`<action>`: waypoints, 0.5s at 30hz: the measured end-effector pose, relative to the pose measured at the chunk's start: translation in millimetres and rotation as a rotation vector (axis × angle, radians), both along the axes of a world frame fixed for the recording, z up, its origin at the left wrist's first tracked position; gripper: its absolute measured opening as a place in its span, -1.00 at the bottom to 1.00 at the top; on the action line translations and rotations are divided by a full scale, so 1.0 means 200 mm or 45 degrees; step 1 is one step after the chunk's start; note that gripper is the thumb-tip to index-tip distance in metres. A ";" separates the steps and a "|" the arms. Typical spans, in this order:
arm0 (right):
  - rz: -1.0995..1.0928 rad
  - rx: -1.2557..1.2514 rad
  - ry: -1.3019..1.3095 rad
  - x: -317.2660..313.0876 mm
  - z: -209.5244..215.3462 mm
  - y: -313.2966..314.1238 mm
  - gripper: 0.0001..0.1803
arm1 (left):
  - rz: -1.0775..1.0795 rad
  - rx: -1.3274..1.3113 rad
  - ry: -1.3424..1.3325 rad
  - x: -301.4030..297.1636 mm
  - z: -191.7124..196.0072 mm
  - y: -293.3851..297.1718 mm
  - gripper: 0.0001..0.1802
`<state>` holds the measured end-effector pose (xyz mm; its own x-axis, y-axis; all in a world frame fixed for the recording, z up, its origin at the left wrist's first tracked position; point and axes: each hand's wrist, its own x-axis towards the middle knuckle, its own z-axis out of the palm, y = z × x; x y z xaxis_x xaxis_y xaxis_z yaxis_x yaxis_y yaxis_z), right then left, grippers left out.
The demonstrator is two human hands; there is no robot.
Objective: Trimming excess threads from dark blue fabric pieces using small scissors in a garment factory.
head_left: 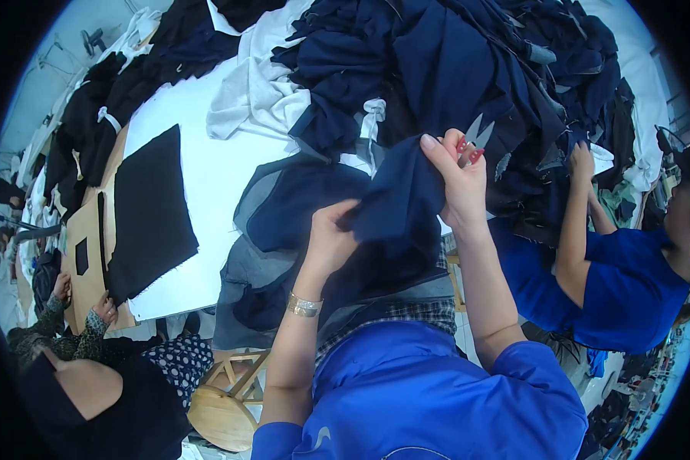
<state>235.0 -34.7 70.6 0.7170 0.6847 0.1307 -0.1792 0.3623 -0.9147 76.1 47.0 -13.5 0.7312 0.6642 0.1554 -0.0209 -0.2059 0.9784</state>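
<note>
Left hand (333,234): blurred, fingers apparently pinching navy cloth (399,199)
Right hand (464,172): fingers gripping its far right corner, plus red-handled scissors (481,141)
Cloth: raised between both hands, near the heap (460,65)

Held up betw L hand (331,234) & R hand (461,180): dark navy matte fabric piece (397,192), soft, pliable. Pinched at L edge & at upper R corner, under R thumb. Slanting up to R along top edge, hanging in loose folds below. Can't make out lower edge, too dark. Held in R hand too, just R of pinched corner: small scissors (482,137) w/ silver metal blades, red handles. Opened into narrow V, pointing up, sl. R. Partly hidden by fingers at handles.
</note>
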 end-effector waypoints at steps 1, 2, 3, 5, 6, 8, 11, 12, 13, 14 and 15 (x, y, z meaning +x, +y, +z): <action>-0.102 -0.067 0.019 0.03 -0.05 0.00 -0.58 | -0.009 -0.102 0.193 -0.02 -0.01 0.00 -0.70; -0.204 -0.134 0.042 0.07 -0.12 0.00 -0.58 | 0.077 -0.349 -0.057 0.00 -0.02 -0.02 -0.87; -0.267 -0.181 0.020 0.13 -0.20 0.00 -0.58 | 0.037 -0.586 -0.158 -0.01 -0.01 -0.01 -0.90; -0.341 -0.417 -0.117 0.17 -0.33 -0.05 -0.57 | 0.044 -0.602 -0.061 -0.06 -0.12 0.05 -0.88; -0.379 -0.492 -0.195 0.17 -0.40 -0.07 -0.56 | 0.108 -0.573 0.021 -0.08 -0.15 0.05 -0.87; -0.364 -0.585 -0.172 0.17 -0.49 -0.11 -0.56 | 0.183 -0.541 0.046 -0.09 -0.13 0.04 -0.86; -0.339 -0.676 -0.137 0.14 -0.56 -0.13 -0.55 | 0.326 -0.444 0.027 -0.11 -0.15 0.04 -0.83; -0.298 -0.696 -0.134 0.13 -0.58 -0.14 -0.55 | 0.363 -0.393 -0.006 -0.12 -0.15 0.04 -0.82; -0.256 -0.713 -0.132 0.12 -0.57 -0.14 -0.55 | 0.418 -0.406 -0.020 -0.12 -0.15 0.04 -0.81; -0.186 -0.757 -0.114 0.12 -0.56 -0.15 -0.57 | 0.508 -0.282 -0.111 -0.11 -0.15 0.04 -0.78; -0.185 -0.758 -0.112 0.10 -0.54 -0.15 -0.57 | 0.596 -0.156 -0.202 -0.10 -0.14 0.03 -0.74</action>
